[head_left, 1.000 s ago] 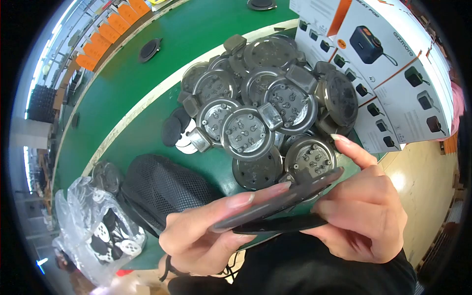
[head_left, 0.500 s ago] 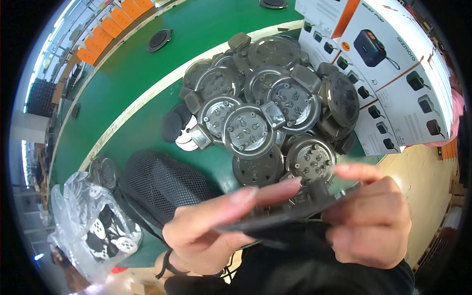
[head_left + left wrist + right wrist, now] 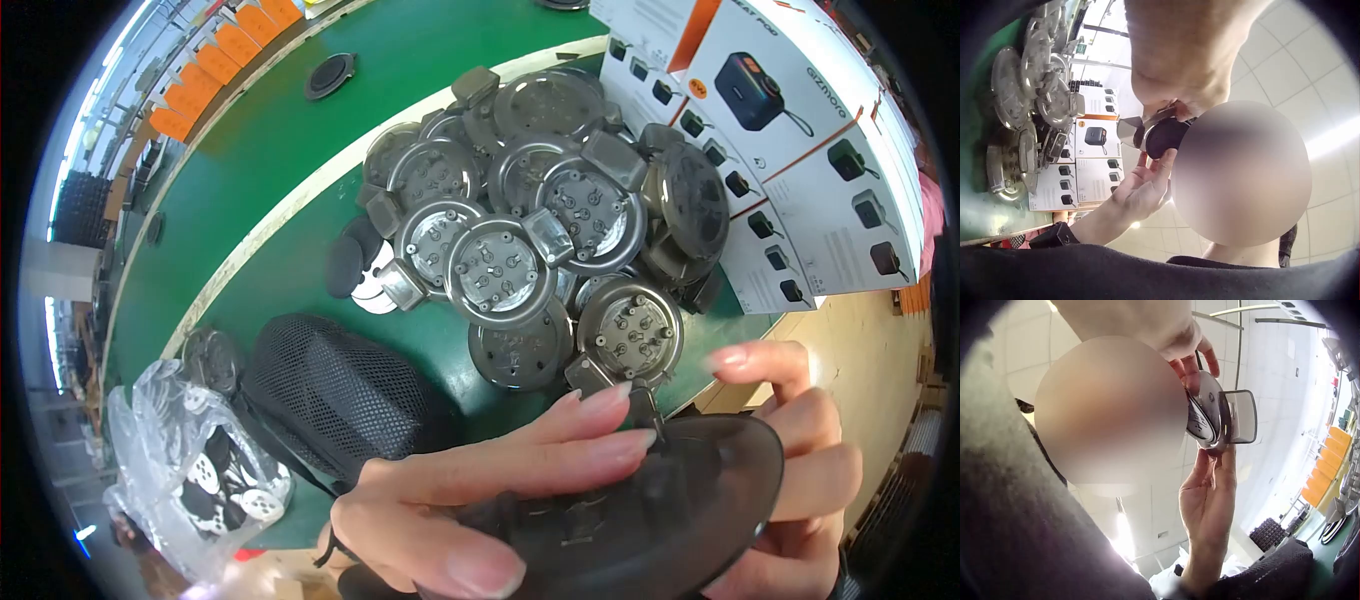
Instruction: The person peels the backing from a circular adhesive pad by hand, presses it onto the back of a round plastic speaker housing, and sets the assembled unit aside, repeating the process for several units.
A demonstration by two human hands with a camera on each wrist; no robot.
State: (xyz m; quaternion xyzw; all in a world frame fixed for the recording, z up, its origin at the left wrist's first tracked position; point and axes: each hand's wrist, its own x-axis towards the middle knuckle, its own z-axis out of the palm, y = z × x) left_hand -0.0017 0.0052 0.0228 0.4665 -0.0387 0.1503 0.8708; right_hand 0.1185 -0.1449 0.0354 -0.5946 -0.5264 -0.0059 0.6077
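Close to the body, my left hand [image 3: 440, 490] holds a dark see-through round plastic housing [image 3: 690, 510] with its thumb and fingers at the left side. My right hand [image 3: 815, 470] grips the opposite edge, index finger raised off it. A black round pad [image 3: 1165, 139] lies against the housing's other face in the left wrist view; the head view hides it. From the right wrist, the pad's pale printed face [image 3: 1200, 422] shows at an angle inside the rim, and the housing's square tab [image 3: 1242, 417] sticks out.
Similar round housings [image 3: 500, 270] are heaped on the green table [image 3: 260, 290]. Loose black and white pads [image 3: 347, 265] lie left of the heap. A black mesh bag [image 3: 340, 390] and a plastic bag of pads [image 3: 200, 470] stand at left, printed boxes [image 3: 770, 150] at right.
The housing was nearly edge-on with the black pad beneath it. It has since tipped so its broad face shows to the head view, and the pad is out of sight there.
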